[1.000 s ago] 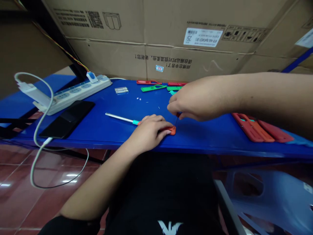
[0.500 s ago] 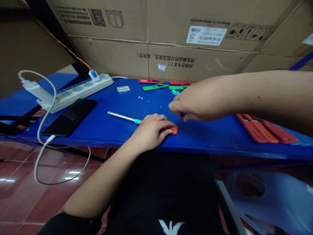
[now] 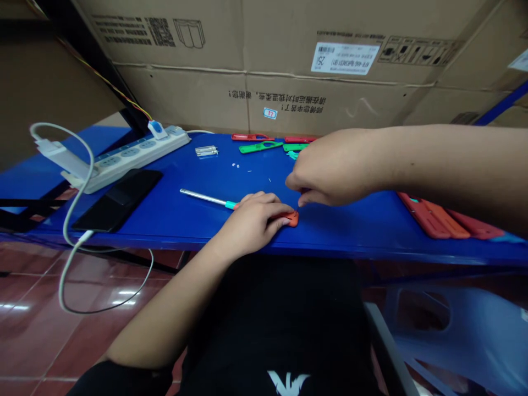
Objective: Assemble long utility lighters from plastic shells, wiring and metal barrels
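Orange plastic piece lies at the fingertips of the left hand, which presses it to the blue workbench; the right hand pinches just above, whatever it holds hidden. Slack pressure could let the piece skid toward the screwdriver.

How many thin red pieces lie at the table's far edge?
2: one red piece at left, another red piece to its right; more may hide behind the right hand.
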A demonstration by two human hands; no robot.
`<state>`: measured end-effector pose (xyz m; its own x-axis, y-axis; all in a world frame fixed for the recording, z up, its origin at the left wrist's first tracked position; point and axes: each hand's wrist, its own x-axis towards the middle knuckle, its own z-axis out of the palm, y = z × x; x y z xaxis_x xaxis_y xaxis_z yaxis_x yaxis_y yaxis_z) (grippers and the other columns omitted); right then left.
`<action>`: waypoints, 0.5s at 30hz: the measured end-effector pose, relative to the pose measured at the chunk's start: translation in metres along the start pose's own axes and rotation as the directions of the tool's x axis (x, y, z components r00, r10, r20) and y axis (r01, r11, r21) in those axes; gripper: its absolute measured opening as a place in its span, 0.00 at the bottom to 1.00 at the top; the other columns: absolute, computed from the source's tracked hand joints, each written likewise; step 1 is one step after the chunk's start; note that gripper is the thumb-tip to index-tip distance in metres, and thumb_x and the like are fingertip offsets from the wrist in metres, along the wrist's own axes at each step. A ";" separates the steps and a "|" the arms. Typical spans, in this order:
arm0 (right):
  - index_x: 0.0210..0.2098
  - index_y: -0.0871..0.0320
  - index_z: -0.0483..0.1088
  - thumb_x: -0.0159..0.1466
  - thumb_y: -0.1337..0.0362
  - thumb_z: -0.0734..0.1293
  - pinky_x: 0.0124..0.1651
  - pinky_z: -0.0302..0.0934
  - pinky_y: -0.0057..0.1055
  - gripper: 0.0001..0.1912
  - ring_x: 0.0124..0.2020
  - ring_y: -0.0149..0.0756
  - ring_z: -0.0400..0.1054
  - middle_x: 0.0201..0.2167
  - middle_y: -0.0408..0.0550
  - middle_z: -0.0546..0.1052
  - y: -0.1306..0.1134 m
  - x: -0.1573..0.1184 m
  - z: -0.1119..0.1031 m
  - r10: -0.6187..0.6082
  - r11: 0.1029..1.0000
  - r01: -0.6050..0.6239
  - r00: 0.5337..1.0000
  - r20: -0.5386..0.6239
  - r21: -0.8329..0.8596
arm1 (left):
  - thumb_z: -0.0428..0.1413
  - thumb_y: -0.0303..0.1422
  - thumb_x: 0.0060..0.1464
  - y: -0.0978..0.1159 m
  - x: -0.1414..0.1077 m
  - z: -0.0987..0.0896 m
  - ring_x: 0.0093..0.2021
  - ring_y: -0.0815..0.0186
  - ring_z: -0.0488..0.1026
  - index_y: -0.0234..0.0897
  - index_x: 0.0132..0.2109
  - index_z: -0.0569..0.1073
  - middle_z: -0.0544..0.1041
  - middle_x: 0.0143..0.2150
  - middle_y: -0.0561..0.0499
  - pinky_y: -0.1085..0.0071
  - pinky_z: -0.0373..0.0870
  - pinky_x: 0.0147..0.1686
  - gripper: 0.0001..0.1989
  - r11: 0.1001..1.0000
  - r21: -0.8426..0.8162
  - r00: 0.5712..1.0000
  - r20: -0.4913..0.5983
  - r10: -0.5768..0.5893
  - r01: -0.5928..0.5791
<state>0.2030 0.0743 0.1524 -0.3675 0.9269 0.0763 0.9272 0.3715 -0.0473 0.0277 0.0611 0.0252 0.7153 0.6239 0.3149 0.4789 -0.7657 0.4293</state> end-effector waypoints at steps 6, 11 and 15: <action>0.26 0.64 0.76 0.67 0.48 0.65 0.37 0.54 0.37 0.25 0.37 0.38 0.73 0.27 0.45 0.79 0.034 0.000 -0.010 -0.090 0.959 0.148 0.968 0.234 -0.241 | 0.55 0.36 0.65 0.000 -0.001 0.000 0.48 0.59 0.73 0.43 0.52 0.77 0.79 0.48 0.48 0.59 0.66 0.51 0.11 1.000 -0.020 1.000 -0.011 -0.015 0.015; 0.42 0.60 0.76 0.67 0.57 0.66 0.35 0.56 0.36 0.13 0.40 0.44 0.72 0.41 0.53 0.79 0.069 0.002 0.029 -0.147 0.943 0.129 0.988 -0.036 -0.308 | 0.57 0.32 0.62 0.003 -0.002 -0.001 0.50 0.58 0.74 0.39 0.53 0.75 0.78 0.49 0.46 0.60 0.68 0.53 0.13 0.994 -0.100 0.998 -0.050 0.039 -0.044; 0.39 0.59 0.75 0.66 0.57 0.65 0.40 0.60 0.38 0.12 0.43 0.46 0.70 0.40 0.54 0.78 0.078 -0.004 0.083 -0.073 0.992 0.058 0.989 -0.127 -0.113 | 0.55 0.30 0.62 0.001 -0.009 -0.014 0.53 0.60 0.74 0.38 0.53 0.75 0.78 0.52 0.45 0.63 0.70 0.55 0.13 0.977 -0.195 0.973 -0.228 0.035 -0.081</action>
<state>0.2705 0.1040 0.0654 -0.4217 0.8832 0.2051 0.9064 0.4165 0.0703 0.0149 0.0568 0.0347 0.5969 0.6157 0.5144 0.3107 -0.7685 0.5593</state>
